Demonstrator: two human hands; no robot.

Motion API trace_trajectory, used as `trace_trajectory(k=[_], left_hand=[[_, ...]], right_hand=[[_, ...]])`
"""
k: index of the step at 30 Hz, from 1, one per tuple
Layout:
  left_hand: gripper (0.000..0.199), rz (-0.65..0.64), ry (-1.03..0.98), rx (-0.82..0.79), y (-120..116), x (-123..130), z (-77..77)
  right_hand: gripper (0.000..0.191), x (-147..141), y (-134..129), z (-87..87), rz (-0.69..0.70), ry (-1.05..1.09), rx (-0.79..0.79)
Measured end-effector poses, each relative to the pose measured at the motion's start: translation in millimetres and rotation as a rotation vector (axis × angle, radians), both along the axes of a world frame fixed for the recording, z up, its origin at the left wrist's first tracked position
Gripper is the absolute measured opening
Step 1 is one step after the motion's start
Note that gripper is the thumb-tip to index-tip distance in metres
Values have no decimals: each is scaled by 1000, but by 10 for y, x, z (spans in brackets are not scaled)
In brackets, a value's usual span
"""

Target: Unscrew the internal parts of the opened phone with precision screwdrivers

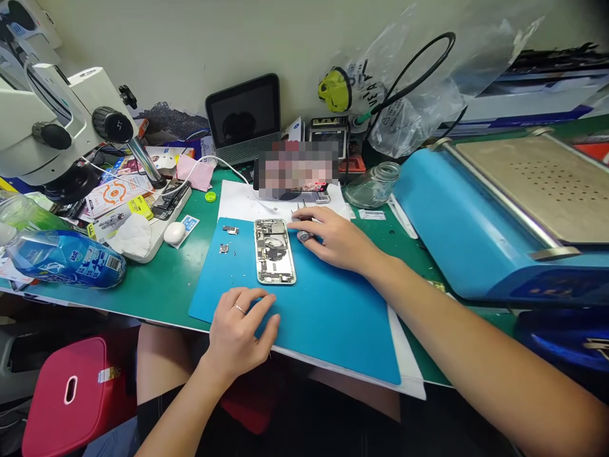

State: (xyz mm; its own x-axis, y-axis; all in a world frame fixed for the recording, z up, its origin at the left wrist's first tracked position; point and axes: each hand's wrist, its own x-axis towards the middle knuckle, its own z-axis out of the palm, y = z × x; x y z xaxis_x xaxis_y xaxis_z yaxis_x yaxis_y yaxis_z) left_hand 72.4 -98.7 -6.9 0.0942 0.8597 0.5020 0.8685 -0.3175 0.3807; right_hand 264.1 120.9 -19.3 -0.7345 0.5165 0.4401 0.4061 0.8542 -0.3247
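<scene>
An opened phone (275,252) lies on a blue mat (333,317), its inner parts and a round dark coil showing. My right hand (333,238) is at the phone's upper right, fingers bent around a small grey round-ended object (305,235) that I cannot identify. Most of that object is hidden under the fingers. At the mat's front edge rests my left hand (242,327), loosely curled with fingers apart and nothing in it. Small phone parts, including a metal-plated piece (231,230) and a square module (224,248), lie left of the phone.
Behind the mat stands a propped phone (297,171) with a blurred screen, near a dark smart display (245,117). A microscope (85,120) and blue bottle (66,259) are left. On the right are a glass jar (373,184) and a large blue machine (442,222).
</scene>
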Motion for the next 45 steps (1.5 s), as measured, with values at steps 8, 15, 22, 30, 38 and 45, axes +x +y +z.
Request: trace_trajectory(k=[8, 15, 22, 30, 38, 45], left_hand=[[25, -3, 5, -16, 2, 6, -17], [24, -4, 9, -4, 6, 13, -9], [24, -12, 0, 2, 19, 16, -19], [26, -24, 5, 23, 25, 13, -20], [27, -28, 11, 8, 40, 26, -16], [32, -29, 80, -89, 35, 26, -7]], right_hand=[[36, -2, -12, 30, 51, -32, 15], [40, 45, -1, 64, 71, -57, -31], [34, 92, 2, 169, 53, -63, -85], [29, 142, 45, 185, 85, -89, -138], [26, 149, 81, 126, 133, -71, -71], [33, 215, 167, 42, -50, 62, -92]])
